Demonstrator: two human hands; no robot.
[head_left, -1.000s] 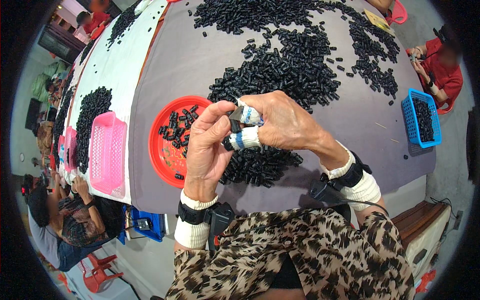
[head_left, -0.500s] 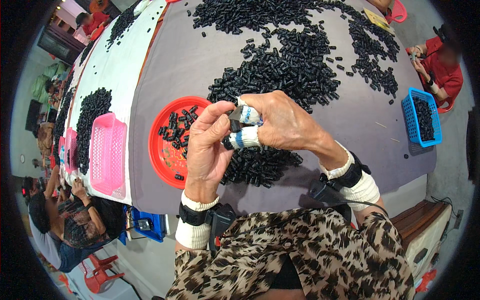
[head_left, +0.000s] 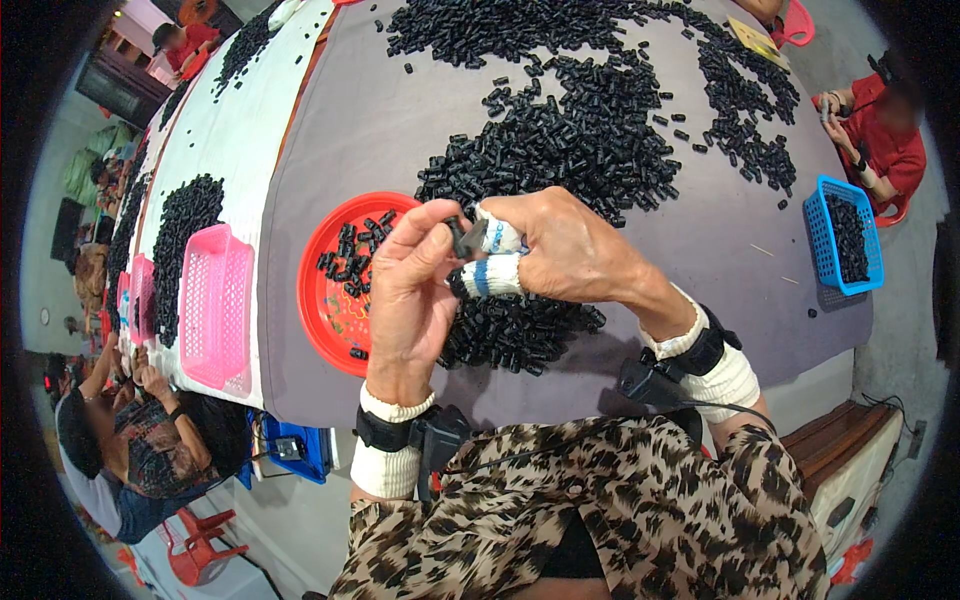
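Observation:
My left hand (head_left: pixel 412 290) is closed in a pinch on a small black cylindrical piece, mostly hidden by the fingers. Facing it, my right hand (head_left: pixel 575 245) is curled round a small grey blade (head_left: pixel 471 239) whose flat end shows at the fingertips against the piece; its handle is hidden. White wraps cover the right thumb and a finger, and the finger wrap (head_left: pixel 487 275) has a blue stripe and a dark tip. Both hands hover above a heap of black cylindrical pieces (head_left: pixel 530 160). Beside the left hand, a red round tray (head_left: pixel 312 290) holds more such pieces.
A pink basket (head_left: pixel 215 300) stands left on white cloth. At the right edge, a blue basket (head_left: pixel 865 275) holds black pieces. Two thin sticks (head_left: pixel 762 249) lie on the grey cloth (head_left: pixel 700 300). Co-workers sit at the left and at the right (head_left: pixel 890 140).
My hands stay together and shift only slightly. The grey blade has turned a little between the fingertips, and the left fingers have moved slightly. The tray and heaps look the same.

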